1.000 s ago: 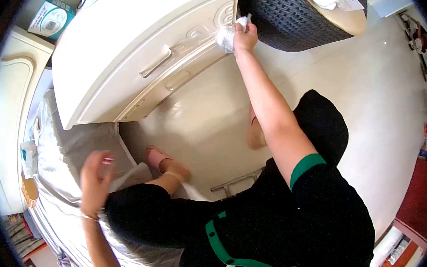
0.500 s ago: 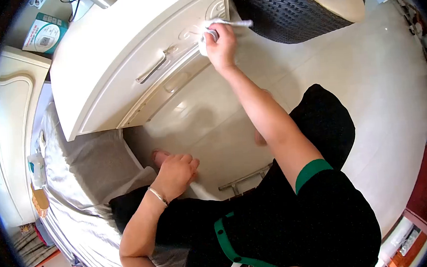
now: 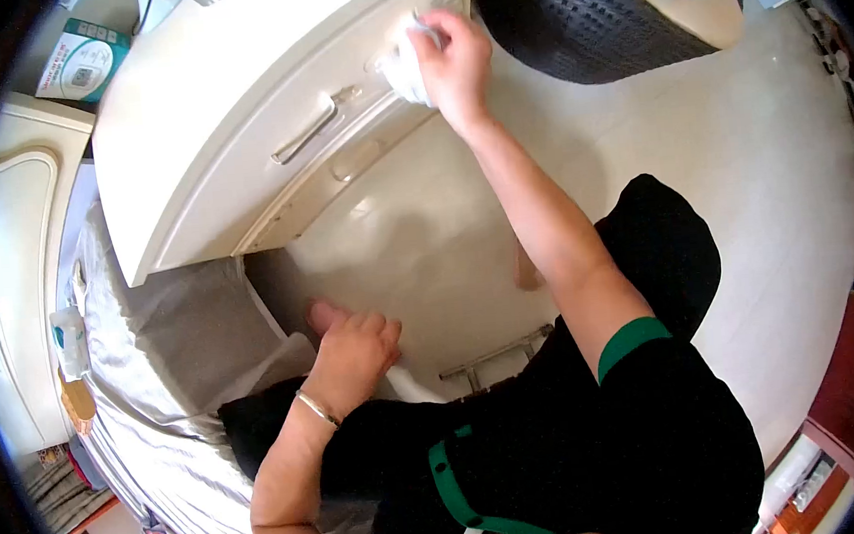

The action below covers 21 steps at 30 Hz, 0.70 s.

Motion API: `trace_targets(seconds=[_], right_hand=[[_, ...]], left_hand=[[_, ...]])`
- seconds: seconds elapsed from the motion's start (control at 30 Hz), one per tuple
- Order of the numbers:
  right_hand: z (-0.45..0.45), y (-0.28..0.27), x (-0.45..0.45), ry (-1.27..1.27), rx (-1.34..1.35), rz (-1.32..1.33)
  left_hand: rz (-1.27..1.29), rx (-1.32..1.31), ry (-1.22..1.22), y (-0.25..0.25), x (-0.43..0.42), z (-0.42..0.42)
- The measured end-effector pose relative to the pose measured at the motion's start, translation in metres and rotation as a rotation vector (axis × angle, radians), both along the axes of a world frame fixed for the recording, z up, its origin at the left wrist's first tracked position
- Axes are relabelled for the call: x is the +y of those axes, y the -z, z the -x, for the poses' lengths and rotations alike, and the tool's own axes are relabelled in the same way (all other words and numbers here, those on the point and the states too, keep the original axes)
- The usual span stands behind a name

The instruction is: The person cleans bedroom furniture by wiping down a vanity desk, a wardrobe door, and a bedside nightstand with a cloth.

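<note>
My right hand (image 3: 459, 64) grips a crumpled white cloth (image 3: 407, 71) and presses it to the carved white drawer front (image 3: 240, 186), right of the metal handle (image 3: 305, 141). Part of the cloth is hidden behind the fingers. Over my left knee rests my left hand (image 3: 356, 356), its fingers curled inward, a bracelet (image 3: 316, 408) round the wrist. Its palm faces away, and no object shows in it.
A dark woven basket-like seat (image 3: 578, 24) with a pale top and a white item on it stands close beyond my right hand. To the left are a grey-covered bed (image 3: 201, 325) and a green-and-white box (image 3: 85, 63). Pale tiles (image 3: 770, 170) cover the floor.
My right hand has shifted slightly up and right along the drawer front, and the cloth's loose end no longer sticks out to the right. My left hand stays on the knee.
</note>
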State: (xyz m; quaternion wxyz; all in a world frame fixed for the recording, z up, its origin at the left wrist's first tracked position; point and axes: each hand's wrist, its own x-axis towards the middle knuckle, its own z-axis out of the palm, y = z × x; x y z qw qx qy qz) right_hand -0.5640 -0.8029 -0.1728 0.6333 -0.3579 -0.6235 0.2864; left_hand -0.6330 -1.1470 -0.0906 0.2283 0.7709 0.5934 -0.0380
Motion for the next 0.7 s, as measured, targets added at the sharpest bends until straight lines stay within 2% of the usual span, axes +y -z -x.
trace_targets(seconds=[0.03,0.1,0.17,0.2,0.3,0.33,0.37,0.43,0.5,0.57,0.6,0.63,0.7], right_hand=[[0.001,-0.012,-0.002,0.016,0.012,-0.083],[0.004,0.002,0.001,-0.021,0.07,-0.08],[0.003,0.033,-0.004,0.025,-0.009,0.047],[0.001,0.047,-0.005,-0.032,0.053,0.123],[0.004,0.04,-0.006,-0.051,0.037,0.126],[0.002,0.006,-0.014,-0.046,-0.014,0.088],[0.003,-0.003,-0.017,-0.049,-0.016,0.092],[0.004,-0.015,-0.015,-0.125,0.116,0.081],[0.011,0.026,-0.001,-0.058,0.086,0.049],[0.005,0.032,-0.001,-0.069,0.098,0.25],[0.002,0.036,0.003,-0.069,0.004,0.267],[0.002,0.024,0.001,-0.064,0.009,0.263],[0.008,-0.005,-0.002,-0.121,0.128,0.038]], left_hand=[[0.004,-0.022,0.004,0.0,-0.001,-0.001],[0.075,-0.03,-0.004,0.003,-0.002,0.002],[0.133,-0.028,-0.014,0.005,0.0,0.003],[0.124,-0.017,-0.007,0.006,0.0,0.004],[0.111,-0.005,0.001,0.005,0.003,0.002],[0.106,-0.007,-0.006,0.005,0.002,0.0],[0.109,-0.01,-0.009,0.008,-0.001,0.0],[-0.002,-0.08,0.005,0.014,-0.004,0.001],[-0.012,-0.06,0.009,0.014,-0.001,0.003],[-0.006,-0.045,0.011,0.015,-0.002,0.003],[-0.011,-0.03,0.014,0.018,-0.002,0.005],[-0.016,-0.015,0.019,0.02,-0.001,0.006],[0.0,-0.027,-0.001,0.02,-0.002,0.005]])
